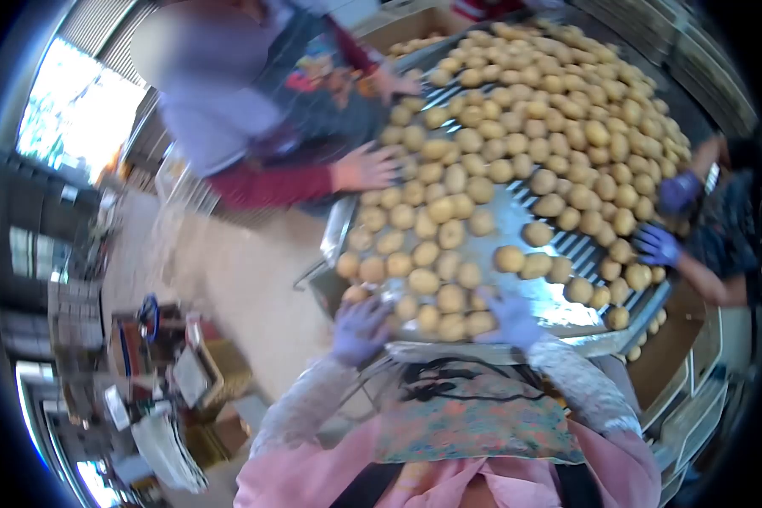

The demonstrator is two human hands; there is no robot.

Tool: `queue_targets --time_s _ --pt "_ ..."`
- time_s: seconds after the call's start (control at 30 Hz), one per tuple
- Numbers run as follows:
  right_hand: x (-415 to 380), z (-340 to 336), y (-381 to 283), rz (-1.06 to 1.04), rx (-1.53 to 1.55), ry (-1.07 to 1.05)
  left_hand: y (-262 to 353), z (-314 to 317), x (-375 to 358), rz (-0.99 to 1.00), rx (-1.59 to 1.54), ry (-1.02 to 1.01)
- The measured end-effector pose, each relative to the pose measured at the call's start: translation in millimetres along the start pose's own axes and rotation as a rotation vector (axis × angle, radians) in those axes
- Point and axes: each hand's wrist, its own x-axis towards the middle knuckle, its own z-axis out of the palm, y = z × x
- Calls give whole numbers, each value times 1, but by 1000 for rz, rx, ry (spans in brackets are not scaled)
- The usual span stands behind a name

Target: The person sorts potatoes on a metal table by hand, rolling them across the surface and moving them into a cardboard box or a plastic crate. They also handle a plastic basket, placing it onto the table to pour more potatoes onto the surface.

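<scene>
Many round, yellow-brown potatoes (425, 254) lie spread over a metal sorting table (525, 216). In a purple glove, my left hand (361, 328) rests at the near left corner, fingers stretched out beside the closest potatoes. My right hand (514, 320), gloved the same way, lies at the near edge with fingers extended, against the right side of a small cluster of potatoes (451, 298). Neither hand is wrapped round a potato. Bare metal shows to the right of the cluster, and slotted bars (580, 264) run beyond it. A large heap of potatoes (567, 102) covers the far side.
A person in maroon sleeves (271, 184) works at the left edge, with a bare hand (367, 168) on the potatoes. On the right, another person's purple-gloved hand (657, 245) touches the heap. A cardboard box (670, 360) and racks stand lower right. Boxes and clutter (220, 368) sit lower left.
</scene>
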Motion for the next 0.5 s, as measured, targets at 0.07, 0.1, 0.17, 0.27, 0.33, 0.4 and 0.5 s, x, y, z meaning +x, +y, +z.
queue_targets --time_s 0.07,0.1,0.17,0.27,0.33,0.4,0.5 --pt "32 -10 -43 30 -22 -181 -28 -9 1 -149 -2 -18" --pt "39 1 -57 47 -53 -127 -28 -22 15 -161 12 22" --pt "47 24 -63 80 -93 -57 -41 -9 39 -141 175 130" --pt "42 34 -58 -118 -140 78 -19 38 86 -313 83 291" --pt "30 36 -26 -148 -11 14 2 99 82 -66 487 310" --pt "3 25 7 -155 167 -41 89 44 109 -135 86 -168" --pt "-22 -15 45 -233 -40 226 97 38 103 335 72 -144"
